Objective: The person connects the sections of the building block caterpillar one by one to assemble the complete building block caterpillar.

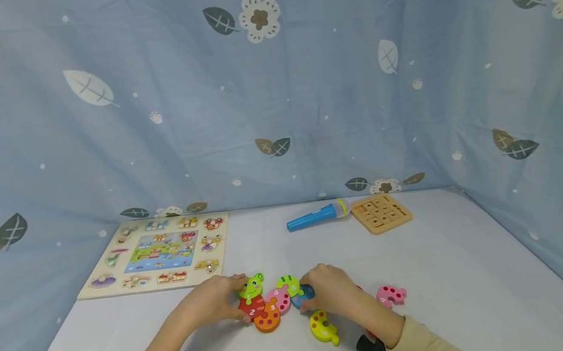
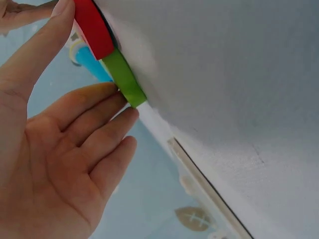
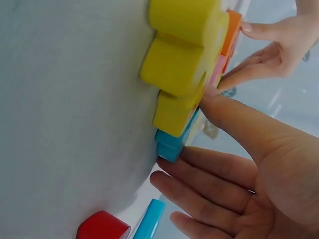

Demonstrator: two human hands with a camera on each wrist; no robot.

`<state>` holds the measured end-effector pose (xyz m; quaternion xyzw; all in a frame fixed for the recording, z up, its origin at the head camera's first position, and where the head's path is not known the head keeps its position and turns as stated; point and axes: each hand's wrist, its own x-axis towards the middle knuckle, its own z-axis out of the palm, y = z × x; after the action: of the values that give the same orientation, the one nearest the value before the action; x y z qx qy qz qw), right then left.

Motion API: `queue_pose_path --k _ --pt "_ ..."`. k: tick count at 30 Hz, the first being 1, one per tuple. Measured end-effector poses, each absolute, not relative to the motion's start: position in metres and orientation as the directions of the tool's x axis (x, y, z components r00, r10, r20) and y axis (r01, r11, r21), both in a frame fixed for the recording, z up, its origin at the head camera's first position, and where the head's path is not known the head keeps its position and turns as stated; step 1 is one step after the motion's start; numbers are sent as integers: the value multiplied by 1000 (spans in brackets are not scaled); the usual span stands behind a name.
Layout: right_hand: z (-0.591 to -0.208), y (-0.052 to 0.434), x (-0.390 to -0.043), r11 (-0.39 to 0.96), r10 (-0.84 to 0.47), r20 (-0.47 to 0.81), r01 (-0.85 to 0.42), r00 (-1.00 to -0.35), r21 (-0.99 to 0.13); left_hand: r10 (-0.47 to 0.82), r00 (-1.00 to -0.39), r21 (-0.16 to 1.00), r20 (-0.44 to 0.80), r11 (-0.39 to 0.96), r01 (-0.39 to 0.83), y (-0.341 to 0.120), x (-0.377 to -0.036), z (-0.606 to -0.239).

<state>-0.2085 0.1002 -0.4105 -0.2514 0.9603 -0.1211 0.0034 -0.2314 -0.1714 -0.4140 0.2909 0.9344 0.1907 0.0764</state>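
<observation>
The head camera looks down and forward over the whole table (image 1: 468,269); both wrist cameras sit very near, skimming its surface, sharing the caterpillar puzzle (image 1: 274,300) between them.

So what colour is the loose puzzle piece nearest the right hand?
Yellow puzzle piece, seen up close in the right wrist view; the right hand isn't touching it.

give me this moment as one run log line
left hand touches red piece and green head piece | right hand touches blue piece | yellow piece loose in front | pink piece apart
</observation>
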Motion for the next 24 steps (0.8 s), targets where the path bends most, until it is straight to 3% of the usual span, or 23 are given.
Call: queue_pose_path --k 11,24 --pt "-410 98 -211 855 -475 40 -471 -879 -217 584 -810 438 -50 742 507 -174 -231 -411" --pt "-413 97 -220 860 -459 2 -446 -888 -247 558 -829 396 -33 769 502 -171 -227 -411"
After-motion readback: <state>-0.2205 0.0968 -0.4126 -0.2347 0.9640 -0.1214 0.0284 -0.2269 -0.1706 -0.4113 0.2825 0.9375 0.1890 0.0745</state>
